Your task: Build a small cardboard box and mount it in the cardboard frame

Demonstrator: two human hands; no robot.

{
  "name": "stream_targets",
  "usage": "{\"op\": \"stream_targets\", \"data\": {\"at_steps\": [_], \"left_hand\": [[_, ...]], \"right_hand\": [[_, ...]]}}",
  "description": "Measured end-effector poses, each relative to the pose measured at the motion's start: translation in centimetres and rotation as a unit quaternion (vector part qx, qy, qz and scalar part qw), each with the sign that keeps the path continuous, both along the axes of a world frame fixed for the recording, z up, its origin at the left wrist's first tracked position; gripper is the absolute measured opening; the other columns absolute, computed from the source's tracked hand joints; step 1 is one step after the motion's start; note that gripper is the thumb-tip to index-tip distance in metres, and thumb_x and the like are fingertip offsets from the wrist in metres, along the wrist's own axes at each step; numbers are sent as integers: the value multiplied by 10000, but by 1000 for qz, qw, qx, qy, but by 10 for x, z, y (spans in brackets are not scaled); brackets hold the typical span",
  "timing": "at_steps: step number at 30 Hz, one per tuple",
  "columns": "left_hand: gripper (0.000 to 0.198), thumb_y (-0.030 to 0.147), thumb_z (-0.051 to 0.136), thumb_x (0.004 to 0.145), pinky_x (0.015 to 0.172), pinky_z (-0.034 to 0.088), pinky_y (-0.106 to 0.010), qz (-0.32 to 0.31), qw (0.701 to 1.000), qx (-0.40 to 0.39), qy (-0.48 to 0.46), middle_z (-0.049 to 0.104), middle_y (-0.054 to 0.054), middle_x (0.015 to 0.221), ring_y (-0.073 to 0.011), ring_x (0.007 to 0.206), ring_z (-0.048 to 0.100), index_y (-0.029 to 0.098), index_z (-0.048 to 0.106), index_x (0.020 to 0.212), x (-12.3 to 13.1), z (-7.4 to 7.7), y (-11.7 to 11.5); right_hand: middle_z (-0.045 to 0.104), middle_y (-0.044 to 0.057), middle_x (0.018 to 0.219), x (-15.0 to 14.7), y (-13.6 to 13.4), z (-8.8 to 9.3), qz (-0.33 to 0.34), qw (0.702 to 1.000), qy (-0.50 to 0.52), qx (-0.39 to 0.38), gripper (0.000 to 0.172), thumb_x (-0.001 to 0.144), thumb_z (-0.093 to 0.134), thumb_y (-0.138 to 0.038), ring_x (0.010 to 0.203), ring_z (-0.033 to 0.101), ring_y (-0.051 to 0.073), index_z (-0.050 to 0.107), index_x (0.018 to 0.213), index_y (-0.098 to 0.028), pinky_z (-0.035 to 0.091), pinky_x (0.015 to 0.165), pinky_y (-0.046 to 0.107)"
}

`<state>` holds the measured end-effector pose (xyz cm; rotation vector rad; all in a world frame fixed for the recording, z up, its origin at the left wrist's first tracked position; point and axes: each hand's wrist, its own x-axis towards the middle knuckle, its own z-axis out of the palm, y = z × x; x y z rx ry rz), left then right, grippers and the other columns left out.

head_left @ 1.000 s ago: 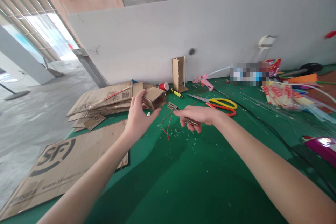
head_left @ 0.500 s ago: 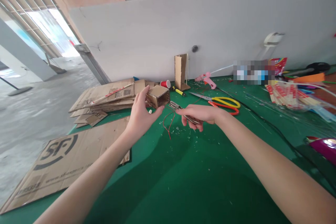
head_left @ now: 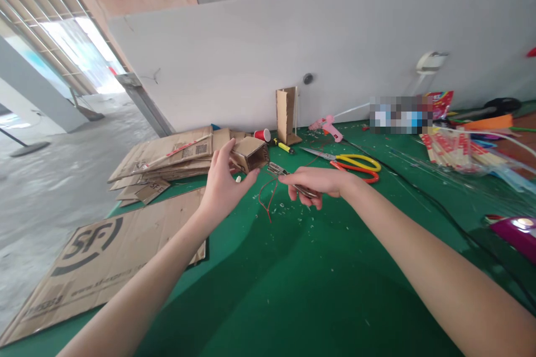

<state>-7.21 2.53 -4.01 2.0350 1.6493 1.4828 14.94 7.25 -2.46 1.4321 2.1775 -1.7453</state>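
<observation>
My left hand (head_left: 224, 181) grips a small open-ended cardboard box (head_left: 250, 154), fingers along its left side and thumb at the lower edge. The box lies tilted with its opening facing right. In my right hand (head_left: 316, 182) is a slim silver metal hand tool (head_left: 277, 169), closed in by fingers and thumb; its exact kind is hard to make out. The tool's slotted tip points left, close beside the box's open end. A thin red wire (head_left: 268, 209) hangs or lies below the tip, bent in a loop.
Behind stand an upright cardboard piece (head_left: 285, 117), a red cup (head_left: 262, 135), a yellow cutter (head_left: 285, 146) and a pink glue gun (head_left: 329, 128). Scissors (head_left: 355, 163) lie at right, near a black cable (head_left: 439, 203). Stacked cardboard (head_left: 176, 150) and an SF sheet (head_left: 125, 259) occupy the left.
The view has shifted slightly. Both hands keep their grips, and the metal tool and the cardboard box stay almost the same distance apart.
</observation>
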Motion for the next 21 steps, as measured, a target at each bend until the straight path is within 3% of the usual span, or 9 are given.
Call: {"op": "stream_targets", "data": {"at_steps": [4, 7, 12, 17, 21], "left_hand": [[713, 293, 721, 696, 797, 586, -379, -29, 999, -8, -17, 481, -114, 1261, -174, 882, 648, 233, 416, 1338, 2, 0, -1], [694, 270, 717, 696, 795, 584, -360, -30, 999, 1, 12, 519, -108, 1247, -177, 906, 640, 229, 430, 1327, 3, 3, -3], [673, 263, 688, 732, 839, 557, -355, -31, 998, -4, 47, 648, -34, 957, -163, 863, 639, 218, 413, 1344, 3, 7, -6], [676, 261, 697, 707, 835, 547, -359, -41, 998, -25, 46, 649, -13, 899, -166, 825, 648, 226, 431, 1328, 4, 4, -5], [666, 264, 701, 693, 827, 545, -359, -57, 997, -47, 17, 642, -3, 884, -156, 787, 645, 234, 436, 1304, 5, -5, -3]], "right_hand": [[559, 12, 502, -1, -1, 0, 2, 1000, -10, 5, 536, 888, 409, -617, 357, 490, 111, 599, 740, -138, 450, 381, 247], [558, 15, 506, -1, -2, 1, -1, 1000, -9, 8, 533, 890, 409, -615, 355, 485, 107, 588, 733, -138, 438, 382, 242], [537, 11, 507, -4, -5, 3, -21, 1000, -14, 5, 523, 892, 411, -608, 360, 475, 103, 572, 726, -138, 423, 386, 237], [456, -37, 487, -9, -9, 2, -64, 997, 12, -47, 519, 879, 418, -626, 337, 366, 62, 559, 741, -146, 371, 364, 210], [445, -41, 484, -12, -8, -4, -77, 993, 23, -86, 500, 895, 397, -599, 337, 356, 58, 554, 738, -152, 354, 367, 202]]}}
